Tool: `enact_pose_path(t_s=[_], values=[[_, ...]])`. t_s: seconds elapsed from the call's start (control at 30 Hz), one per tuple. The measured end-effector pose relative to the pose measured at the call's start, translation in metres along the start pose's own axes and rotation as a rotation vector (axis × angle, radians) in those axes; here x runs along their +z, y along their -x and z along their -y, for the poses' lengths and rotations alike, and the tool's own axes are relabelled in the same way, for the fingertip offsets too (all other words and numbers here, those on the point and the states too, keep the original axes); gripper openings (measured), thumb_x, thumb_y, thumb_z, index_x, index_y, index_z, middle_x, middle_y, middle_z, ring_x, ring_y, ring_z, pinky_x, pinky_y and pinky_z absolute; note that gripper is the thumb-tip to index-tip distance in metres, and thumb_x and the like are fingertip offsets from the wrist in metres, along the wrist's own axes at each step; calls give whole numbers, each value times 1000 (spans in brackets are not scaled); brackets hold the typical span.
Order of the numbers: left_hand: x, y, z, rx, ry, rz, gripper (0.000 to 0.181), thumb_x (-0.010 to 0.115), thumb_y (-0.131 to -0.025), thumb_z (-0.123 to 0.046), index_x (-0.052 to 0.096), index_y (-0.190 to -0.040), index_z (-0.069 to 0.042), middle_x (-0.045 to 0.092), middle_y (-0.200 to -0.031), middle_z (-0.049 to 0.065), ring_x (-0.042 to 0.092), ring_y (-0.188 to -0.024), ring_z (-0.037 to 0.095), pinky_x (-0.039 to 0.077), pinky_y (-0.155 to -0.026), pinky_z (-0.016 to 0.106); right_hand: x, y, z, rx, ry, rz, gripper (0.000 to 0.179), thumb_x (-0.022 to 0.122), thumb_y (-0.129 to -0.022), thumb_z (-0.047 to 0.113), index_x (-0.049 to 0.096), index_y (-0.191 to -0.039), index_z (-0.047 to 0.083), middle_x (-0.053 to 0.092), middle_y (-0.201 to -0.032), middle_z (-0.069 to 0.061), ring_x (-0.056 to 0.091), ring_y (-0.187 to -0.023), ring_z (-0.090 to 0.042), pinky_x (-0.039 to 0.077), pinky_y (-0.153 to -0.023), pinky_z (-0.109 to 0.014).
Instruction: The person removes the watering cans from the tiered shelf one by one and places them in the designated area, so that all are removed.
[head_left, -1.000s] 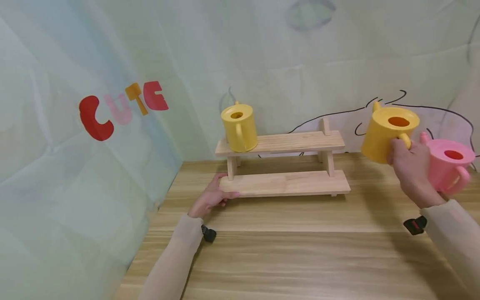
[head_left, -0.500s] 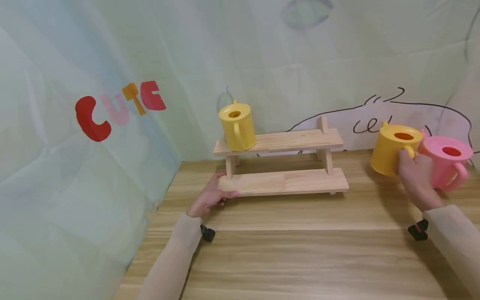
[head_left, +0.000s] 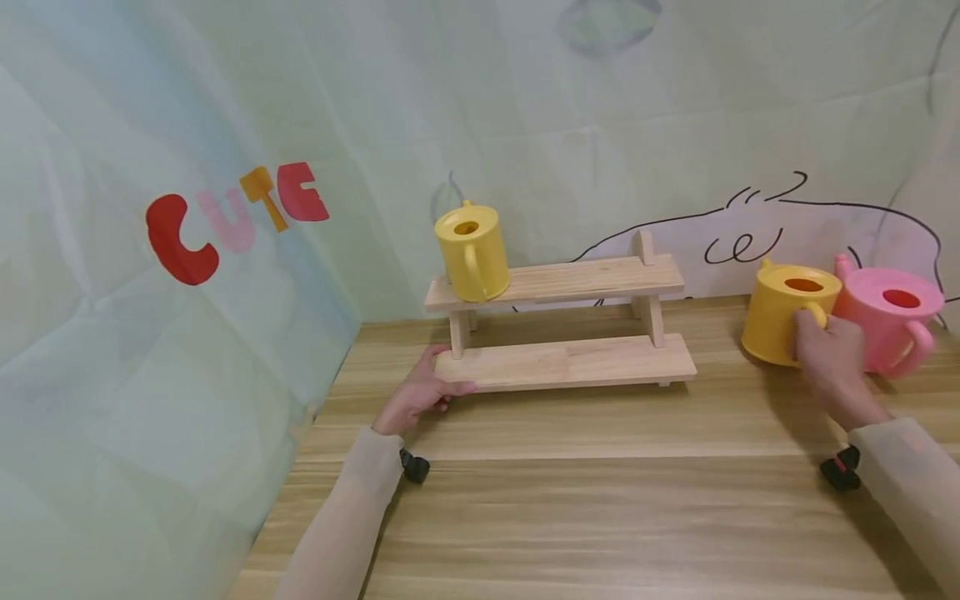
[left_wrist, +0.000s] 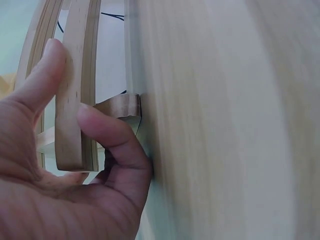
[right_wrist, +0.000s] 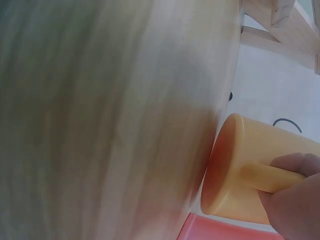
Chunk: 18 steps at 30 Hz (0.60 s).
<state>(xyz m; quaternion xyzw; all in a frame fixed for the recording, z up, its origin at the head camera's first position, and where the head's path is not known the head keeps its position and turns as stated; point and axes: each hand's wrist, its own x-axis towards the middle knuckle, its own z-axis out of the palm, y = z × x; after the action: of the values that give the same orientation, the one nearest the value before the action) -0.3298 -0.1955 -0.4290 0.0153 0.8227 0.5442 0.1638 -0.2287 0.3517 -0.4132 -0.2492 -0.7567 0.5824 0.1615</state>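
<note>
A two-tier wooden shelf (head_left: 570,364) stands on the table, and my left hand (head_left: 420,392) grips the left end of its lower board. In the left wrist view, the thumb and fingers wrap round that board's end (left_wrist: 72,125). My right hand (head_left: 832,358) holds the handle of a yellow watering can (head_left: 771,321), upright and low at the table's back right. Its base is close to the tabletop in the right wrist view, where fingers curl round the handle (right_wrist: 267,176). Right beside it is a pink watering can (head_left: 885,312), partly behind my hand. Another yellow watering can (head_left: 487,258) sits on the upper shelf's left end.
The wood-grain table (head_left: 600,508) runs back to a pale cloth backdrop (head_left: 525,100) with line drawings. On the left cloth, coloured letters (head_left: 183,240) read CUTE. Between the shelf's right end and the right yellow can lies a stretch of tabletop.
My right hand has lowered the yellow watering can from the air towards the tabletop, beside the pink one. My left hand keeps its grip on the shelf.
</note>
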Motion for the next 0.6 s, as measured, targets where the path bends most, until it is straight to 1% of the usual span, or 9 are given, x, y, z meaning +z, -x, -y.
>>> enact_pose_path(t_s=[0.13, 0.3, 0.37, 0.5, 0.6], values=[[0, -2, 1, -3, -2, -4, 92, 89, -92, -14, 32, -165, -16, 56, -93, 1, 51, -66, 12, 44, -59, 25, -3, 2, -1, -5, 19, 14, 52, 43, -108, 32, 59, -58, 23, 51, -50, 14, 49, -53, -10, 41, -51, -25], [1, -2, 2, -3, 0, -7, 92, 89, -92, -13, 32, -165, -16, 56, -93, 1, 50, -66, 12, 44, -58, 25, -6, 4, -2, 14, 49, 41, 49, 43, -108, 34, 58, -62, 24, 52, -53, 14, 49, -52, -11, 43, -49, -27], [1, -1, 1, -2, 0, -7, 92, 89, -93, -13, 32, -165, -16, 56, -93, 1, 50, -66, 11, 44, -58, 25, -8, 4, -2, 26, 55, 52, 48, 43, -108, 35, 59, -64, 24, 53, -55, 15, 50, -53, -12, 45, -50, -28], [1, -1, 1, -1, -5, -6, 93, 89, -93, -14, 31, -166, -16, 56, -94, 1, 50, -66, 12, 44, -59, 25, -12, 6, -4, 42, 79, 86, 46, 43, -109, 36, 62, -69, 23, 56, -62, 16, 53, -66, -12, 49, -60, -26], [0, -2, 1, 1, -8, -4, 93, 89, -93, -15, 31, -166, -16, 56, -94, 1, 50, -66, 12, 44, -59, 25, -16, 7, -6, 48, 105, 109, 45, 43, -109, 36, 64, -71, 23, 57, -66, 17, 53, -75, -12, 50, -67, -23]])
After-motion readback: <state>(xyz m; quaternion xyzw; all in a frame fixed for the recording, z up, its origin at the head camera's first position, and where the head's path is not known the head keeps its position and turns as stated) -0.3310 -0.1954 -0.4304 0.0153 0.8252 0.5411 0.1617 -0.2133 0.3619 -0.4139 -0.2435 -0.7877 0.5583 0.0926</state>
